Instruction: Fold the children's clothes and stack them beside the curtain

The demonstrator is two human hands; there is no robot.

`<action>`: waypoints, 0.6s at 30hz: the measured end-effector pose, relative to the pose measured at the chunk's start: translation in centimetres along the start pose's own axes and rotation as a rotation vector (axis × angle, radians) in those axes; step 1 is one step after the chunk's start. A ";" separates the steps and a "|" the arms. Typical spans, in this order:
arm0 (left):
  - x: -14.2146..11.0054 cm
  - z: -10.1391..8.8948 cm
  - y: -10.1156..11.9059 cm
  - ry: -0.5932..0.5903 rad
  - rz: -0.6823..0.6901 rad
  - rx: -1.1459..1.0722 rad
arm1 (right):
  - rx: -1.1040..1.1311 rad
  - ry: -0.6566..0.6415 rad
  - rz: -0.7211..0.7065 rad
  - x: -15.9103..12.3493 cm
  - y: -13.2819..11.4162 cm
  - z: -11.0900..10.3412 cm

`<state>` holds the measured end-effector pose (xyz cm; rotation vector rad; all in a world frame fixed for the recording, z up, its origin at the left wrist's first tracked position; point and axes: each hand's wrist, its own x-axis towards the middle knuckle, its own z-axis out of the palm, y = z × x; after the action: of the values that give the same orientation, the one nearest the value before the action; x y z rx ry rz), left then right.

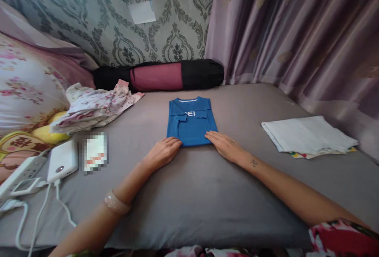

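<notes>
A blue long-sleeved shirt (192, 130) lies on the grey bed sheet, its sides and sleeves folded in across the front. Its neckline points away from me, and part of a white print shows between the sleeves. My left hand (165, 151) rests at the near left corner of the shirt, fingers stretched out over the fabric. On the near right corner, my right hand (225, 145) lies with its fingers extended flat on the cloth. Both thumbs are mostly hidden.
White folded cloths (308, 134) lie to the right. Rumpled floral clothes (97, 105) are at the left, near a white power bank (62, 161) with cables and a power strip (22, 176). A long black and pink bag (156, 76) lies along the wall.
</notes>
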<state>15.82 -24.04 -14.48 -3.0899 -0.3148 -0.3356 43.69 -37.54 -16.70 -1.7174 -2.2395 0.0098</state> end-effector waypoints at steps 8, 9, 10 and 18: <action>-1.6 0.2 -1.4 -0.005 -0.142 -0.064 | 0.031 -0.016 0.052 -0.7 0.6 0.0; -1.7 0.3 -1.5 -0.011 -0.162 -0.069 | 0.033 -0.015 0.050 -0.8 0.7 0.1; -1.7 0.4 -1.6 -0.018 -0.181 -0.075 | 0.037 -0.015 0.043 -0.8 0.8 0.2; -1.8 0.3 -1.8 -0.055 -0.231 -0.139 | 0.035 -0.019 -0.012 -0.9 1.6 0.3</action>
<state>13.75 -22.60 -15.13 -3.2074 -0.6819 -0.2886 45.33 -37.87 -17.52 -1.6929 -2.2501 0.0624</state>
